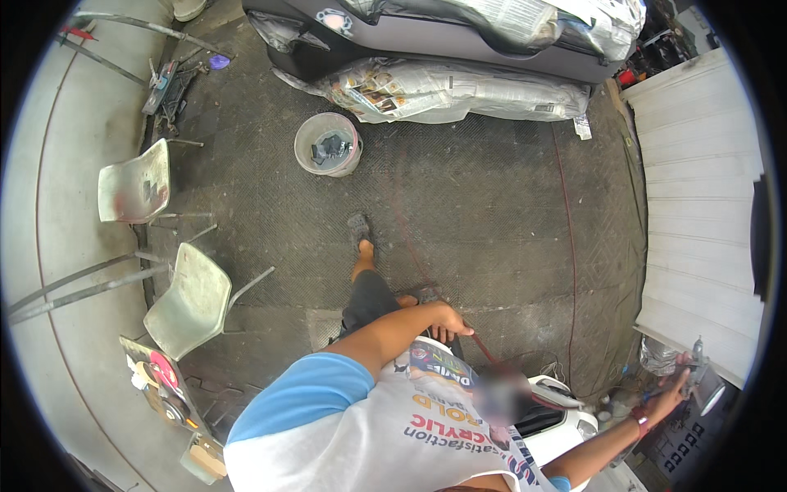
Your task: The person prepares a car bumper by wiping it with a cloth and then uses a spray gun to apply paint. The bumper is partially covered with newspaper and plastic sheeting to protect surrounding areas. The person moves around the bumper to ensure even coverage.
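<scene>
My left hand point(449, 321) is low in front of my body, fingers closed round a red air hose point(485, 348). The hose runs from that hand toward my right side, partly hidden by a blurred patch. Out at the far right, my right hand point(674, 387) grips a silver metal spray gun point(698, 371), with a round pale part on its outer side. It is held close to a white ribbed panel; the finer parts of the gun are too small to make out.
A car point(443, 41) masked with newspaper and plastic stands ahead. A white bucket point(352, 164) holding dark pieces sits on the mat. Two worn chairs point(193, 299) and a small table point(168, 389) line the left. A white car part point(566, 430) is behind me at right.
</scene>
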Action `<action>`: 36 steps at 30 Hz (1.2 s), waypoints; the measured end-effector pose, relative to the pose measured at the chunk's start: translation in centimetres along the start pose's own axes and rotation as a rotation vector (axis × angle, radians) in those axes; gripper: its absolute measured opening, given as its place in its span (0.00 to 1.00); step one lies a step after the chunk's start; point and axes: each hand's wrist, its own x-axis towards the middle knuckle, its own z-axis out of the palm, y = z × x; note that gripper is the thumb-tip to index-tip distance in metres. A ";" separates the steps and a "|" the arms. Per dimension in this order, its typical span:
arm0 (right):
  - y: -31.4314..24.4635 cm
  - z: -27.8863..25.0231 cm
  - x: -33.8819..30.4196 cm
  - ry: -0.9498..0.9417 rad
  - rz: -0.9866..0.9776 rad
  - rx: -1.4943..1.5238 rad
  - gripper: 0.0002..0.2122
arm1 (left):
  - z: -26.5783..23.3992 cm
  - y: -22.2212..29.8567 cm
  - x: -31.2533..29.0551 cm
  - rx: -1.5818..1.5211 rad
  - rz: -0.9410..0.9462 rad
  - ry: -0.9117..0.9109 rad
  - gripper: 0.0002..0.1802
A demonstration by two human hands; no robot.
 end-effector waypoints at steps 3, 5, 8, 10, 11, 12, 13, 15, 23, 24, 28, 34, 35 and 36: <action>-5.3 5.7 0.4 -0.058 -0.036 -0.133 0.27 | -6.0 -6.7 0.0 0.231 0.165 0.535 0.39; -6.2 11.9 -0.8 -0.106 -0.044 -0.157 0.27 | -10.8 -10.2 -4.1 -0.283 0.086 0.825 0.35; -4.3 19.6 -4.2 -0.299 0.015 -0.331 0.27 | -19.1 -14.6 -15.8 -0.488 -0.070 0.959 0.35; -2.3 28.3 -7.8 -0.339 -0.016 -0.364 0.27 | -25.6 -25.6 -13.7 -0.759 -0.038 0.967 0.37; -0.8 32.6 -9.8 -0.360 -0.006 -0.370 0.27 | -28.9 -31.0 -12.6 -0.896 -0.021 0.976 0.38; 1.5 35.7 -11.7 -0.373 0.052 -0.354 0.26 | -32.2 -33.7 -13.3 -0.904 -0.100 1.058 0.38; 3.5 39.8 -13.1 -0.479 0.080 -0.348 0.25 | -35.0 -37.0 -14.0 -0.919 -0.191 1.149 0.38; 7.1 48.0 -17.0 -0.531 0.156 -0.282 0.26 | -40.6 -43.7 -13.5 -0.986 -0.177 1.364 0.32; 11.3 65.9 -30.0 -0.737 0.239 -0.321 0.22 | -53.9 -48.1 -13.1 -1.917 0.211 1.467 0.37; 11.8 67.3 -30.9 -0.748 0.226 -0.316 0.20 | -54.3 -49.1 -12.9 -1.931 0.203 1.515 0.35; 11.3 69.3 -33.7 -0.771 0.220 -0.388 0.18 | -52.6 -48.3 -14.5 -1.749 0.081 1.592 0.31; 10.3 72.3 -34.9 -0.963 0.268 -0.434 0.17 | -43.1 -54.8 -15.8 -1.700 -0.038 1.581 0.30; 8.7 74.7 -37.0 -0.982 0.220 -0.369 0.18 | -40.8 -56.6 -15.1 -1.749 -0.013 1.593 0.29; 8.6 75.2 -37.1 -1.019 0.208 -0.367 0.18 | -38.5 -57.8 -14.0 -1.809 0.021 1.585 0.29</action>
